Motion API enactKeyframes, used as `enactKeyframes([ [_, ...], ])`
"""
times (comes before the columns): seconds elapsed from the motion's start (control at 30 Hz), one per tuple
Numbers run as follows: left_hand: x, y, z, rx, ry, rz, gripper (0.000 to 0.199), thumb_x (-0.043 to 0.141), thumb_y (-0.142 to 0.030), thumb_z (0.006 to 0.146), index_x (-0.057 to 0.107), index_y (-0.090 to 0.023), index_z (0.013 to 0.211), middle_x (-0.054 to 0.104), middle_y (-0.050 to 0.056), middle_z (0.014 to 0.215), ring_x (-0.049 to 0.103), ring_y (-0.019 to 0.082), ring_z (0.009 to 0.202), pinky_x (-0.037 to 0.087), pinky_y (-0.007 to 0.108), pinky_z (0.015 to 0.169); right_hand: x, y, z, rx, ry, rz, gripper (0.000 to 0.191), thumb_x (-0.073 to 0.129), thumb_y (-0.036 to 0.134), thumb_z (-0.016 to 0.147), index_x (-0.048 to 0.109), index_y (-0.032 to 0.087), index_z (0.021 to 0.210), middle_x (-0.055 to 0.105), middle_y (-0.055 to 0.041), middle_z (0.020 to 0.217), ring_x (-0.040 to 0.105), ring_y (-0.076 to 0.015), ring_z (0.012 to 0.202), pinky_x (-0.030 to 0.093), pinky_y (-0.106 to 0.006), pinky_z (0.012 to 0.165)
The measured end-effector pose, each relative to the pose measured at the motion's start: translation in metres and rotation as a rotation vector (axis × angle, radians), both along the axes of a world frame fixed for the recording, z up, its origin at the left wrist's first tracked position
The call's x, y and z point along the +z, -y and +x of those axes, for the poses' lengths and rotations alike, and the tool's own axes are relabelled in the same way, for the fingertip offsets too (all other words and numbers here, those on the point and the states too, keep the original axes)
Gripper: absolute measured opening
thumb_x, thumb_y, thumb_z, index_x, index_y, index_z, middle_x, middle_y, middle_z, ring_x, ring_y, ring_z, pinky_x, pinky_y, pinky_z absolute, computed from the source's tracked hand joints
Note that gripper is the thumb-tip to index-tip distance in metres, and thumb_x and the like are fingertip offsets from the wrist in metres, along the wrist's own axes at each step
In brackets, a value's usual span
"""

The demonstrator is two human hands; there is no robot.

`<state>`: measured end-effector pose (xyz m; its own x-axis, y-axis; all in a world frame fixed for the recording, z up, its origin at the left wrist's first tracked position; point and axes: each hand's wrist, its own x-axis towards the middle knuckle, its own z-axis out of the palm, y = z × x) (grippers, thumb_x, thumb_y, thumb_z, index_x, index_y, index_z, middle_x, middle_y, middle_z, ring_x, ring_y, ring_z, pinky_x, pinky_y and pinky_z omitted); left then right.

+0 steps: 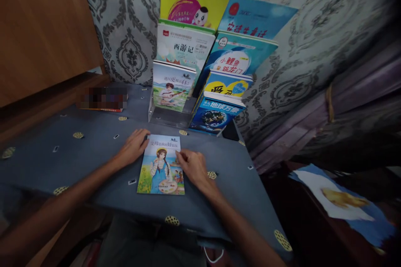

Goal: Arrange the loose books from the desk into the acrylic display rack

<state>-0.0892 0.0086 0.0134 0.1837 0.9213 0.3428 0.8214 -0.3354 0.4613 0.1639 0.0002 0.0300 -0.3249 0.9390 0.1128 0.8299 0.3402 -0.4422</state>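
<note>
A thin paperback book [160, 171] lies flat on the cloth-covered table, its cover showing a girl in a yellow hat and blue overalls. My left hand [135, 146] is curled round its upper left edge, with the fingertips at the corner. On the opposite side, my right hand [192, 164] grips the right edge, thumb and forefinger over the cover. Just beyond stands a clear book rack [171, 117] in two columns. A book with a guitar player [173, 87] fronts the left column, and a blue book with a globe [214, 117] fronts the right.
Further books, including a yellow one [194, 2], stand at the rack's back against patterned wallpaper. A blurred-out item [103, 99] lies at the far left beside a wooden cabinet [44, 33]. A dark phone-like object [231, 130] lies right of the rack. Purple curtains [297, 121] hang at right.
</note>
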Motion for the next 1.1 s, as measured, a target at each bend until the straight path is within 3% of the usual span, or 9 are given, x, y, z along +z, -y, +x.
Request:
enactKeyframes([
  [0.07,-0.004,0.002,0.008,0.006,-0.09,0.001,0.024,0.041,-0.026,0.094,0.056,-0.02,0.112,0.066,0.01,0.112,0.06,0.027,0.109,0.049,0.045,0.096,0.001,-0.001,-0.02,0.132,-0.008,0.062,0.023,0.049,0.026,0.098,0.072,0.02,0.097,0.078,-0.0072,0.09,0.072,-0.0213,0.084,0.048,-0.027,0.073],
  [0.17,-0.011,0.006,0.013,0.028,-0.209,-0.013,0.026,0.041,-0.022,0.095,0.055,-0.019,0.117,0.067,0.011,0.115,0.061,0.027,0.109,0.05,0.043,0.092,-0.005,-0.008,-0.05,0.366,-0.001,0.139,0.033,0.046,0.018,0.098,0.063,0.019,0.126,0.072,-0.0101,0.123,0.065,-0.0209,0.117,0.048,-0.032,0.098],
  [0.23,-0.015,0.008,0.014,0.033,-0.262,-0.015,0.027,0.039,-0.021,0.096,0.054,-0.018,0.119,0.067,0.012,0.116,0.061,0.027,0.11,0.049,0.043,0.093,-0.013,-0.014,-0.064,0.42,0.039,0.149,0.039,0.045,0.016,0.098,0.057,0.015,0.135,0.062,-0.0139,0.14,0.055,-0.0214,0.133,0.041,-0.036,0.112],
  [0.33,-0.017,0.01,0.014,0.046,-0.286,-0.016,0.028,0.038,-0.02,0.098,0.054,-0.017,0.12,0.067,0.014,0.12,0.061,0.027,0.113,0.049,0.043,0.094,-0.025,-0.022,-0.064,0.415,0.074,0.143,0.042,0.044,0.015,0.098,0.054,0.011,0.138,0.052,-0.018,0.149,0.043,-0.0232,0.144,0.031,-0.043,0.121],
  [0.53,-0.017,0.01,0.015,0.047,-0.282,-0.024,0.031,0.04,-0.021,0.097,0.055,-0.014,0.123,0.064,0.017,0.129,0.06,0.03,0.119,0.049,0.046,0.096,-0.035,-0.036,-0.017,0.266,0.021,0.141,0.043,0.042,0.009,0.095,0.06,0.016,0.134,0.058,-0.0167,0.144,0.05,-0.0266,0.139,0.028,-0.057,0.119],
  [0.7,-0.018,0.008,0.015,0.023,-0.332,0.04,0.031,0.038,-0.018,0.096,0.058,-0.014,0.12,0.064,0.018,0.131,0.056,0.03,0.128,0.045,0.049,0.102,-0.043,-0.051,0.006,0.216,-0.156,0.127,0.044,0.042,0.008,0.093,0.065,0.023,0.127,0.066,-0.0103,0.136,0.057,-0.0239,0.132,0.032,-0.057,0.116],
  [0.9,-0.015,-0.005,0.025,-0.142,-0.376,0.036,0.037,0.038,-0.008,0.092,0.058,-0.015,0.122,0.064,0.018,0.134,0.051,0.027,0.136,0.038,0.051,0.111,-0.056,-0.067,0.011,0.19,-0.314,0.095,0.042,0.044,0.012,0.092,0.068,0.026,0.123,0.072,-0.0049,0.126,0.065,-0.0226,0.12,0.037,-0.051,0.115],
  [1.1,-0.015,-0.01,0.055,-0.39,-0.358,0.03,0.045,0.042,-0.003,0.085,0.056,-0.017,0.126,0.065,0.013,0.134,0.051,0.024,0.136,0.037,0.049,0.112,-0.057,-0.072,0.013,0.209,-0.354,0.06,0.04,0.045,0.014,0.094,0.065,0.023,0.127,0.071,-0.0062,0.129,0.063,-0.0223,0.123,0.037,-0.048,0.115],
])
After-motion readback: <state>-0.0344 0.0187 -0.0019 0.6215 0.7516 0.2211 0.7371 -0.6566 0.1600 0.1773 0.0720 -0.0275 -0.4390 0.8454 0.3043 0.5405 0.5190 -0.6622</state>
